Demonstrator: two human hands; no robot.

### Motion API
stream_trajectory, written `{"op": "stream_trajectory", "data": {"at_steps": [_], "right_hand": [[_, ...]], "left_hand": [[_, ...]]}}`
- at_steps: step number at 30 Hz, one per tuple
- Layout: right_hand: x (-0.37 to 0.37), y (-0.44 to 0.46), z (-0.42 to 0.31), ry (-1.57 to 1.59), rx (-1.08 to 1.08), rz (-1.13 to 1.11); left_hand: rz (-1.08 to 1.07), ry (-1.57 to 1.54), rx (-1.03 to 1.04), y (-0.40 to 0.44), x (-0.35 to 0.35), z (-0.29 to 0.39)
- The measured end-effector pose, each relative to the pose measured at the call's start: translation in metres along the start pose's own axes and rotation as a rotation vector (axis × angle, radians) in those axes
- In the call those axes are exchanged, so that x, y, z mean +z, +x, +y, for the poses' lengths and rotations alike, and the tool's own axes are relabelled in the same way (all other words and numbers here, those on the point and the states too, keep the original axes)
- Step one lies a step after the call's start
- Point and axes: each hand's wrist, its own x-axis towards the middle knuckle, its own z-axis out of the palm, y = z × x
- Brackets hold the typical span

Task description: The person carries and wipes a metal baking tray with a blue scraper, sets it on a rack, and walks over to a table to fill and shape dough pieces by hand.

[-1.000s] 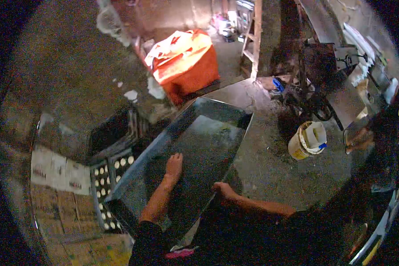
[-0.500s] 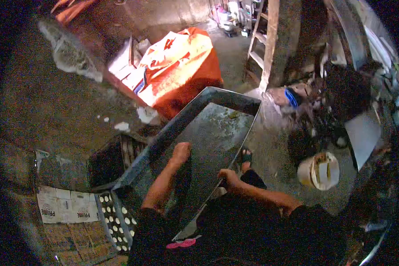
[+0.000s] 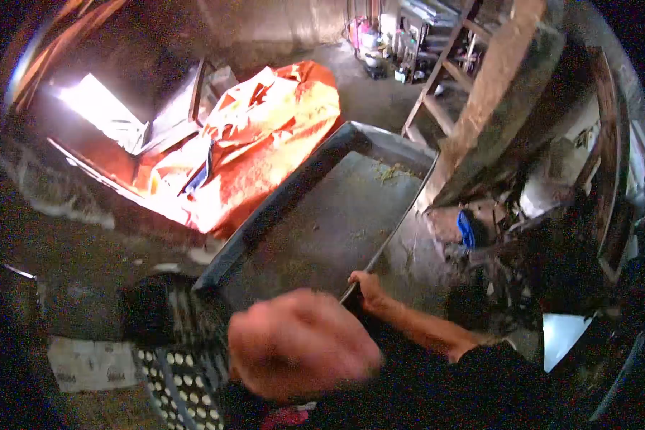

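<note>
A large rectangular dark metal tray (image 3: 279, 244) with raised sides stretches away in front of me. Greenish-yellow bits (image 3: 394, 172) lie at its far end, with a few crumbs on the bottom. My right hand (image 3: 368, 287) is closed around the rim of the tray's right side. Close to the camera, my left hand (image 3: 301, 344) is raised over the tray's near end; motion blur smears its fingers, so its grip is unclear. The tray's near end is hidden behind this hand and my dark sleeves.
A large orange sack (image 3: 279, 136) stands beyond the tray's left side. Near the far right corner leans a wooden ladder (image 3: 437, 115), beside a thick wooden post (image 3: 491, 93). Clutter with a blue strap (image 3: 466, 229) lies right. A crate with rows of pale round spots (image 3: 183, 387) sits lower left.
My left hand has lifted out of the tray and come up close to the camera. My right hand still holds the rim. The view has shifted, and the white bucket is out of sight.
</note>
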Motion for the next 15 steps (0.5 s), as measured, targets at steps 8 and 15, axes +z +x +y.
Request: {"op": "stream_trajectory", "data": {"at_steps": [8, 15], "right_hand": [[-0.018, 0.181, -0.088, 0.095, 0.218, 0.308], [-0.034, 0.285, -0.146, -0.658, -0.569, 0.032]], "left_hand": [[-0.553, -0.584, 0.455, 0.221, -0.095, -0.062], [-0.543, -0.125, 0.203, 0.346, -0.184, -0.012]]}}
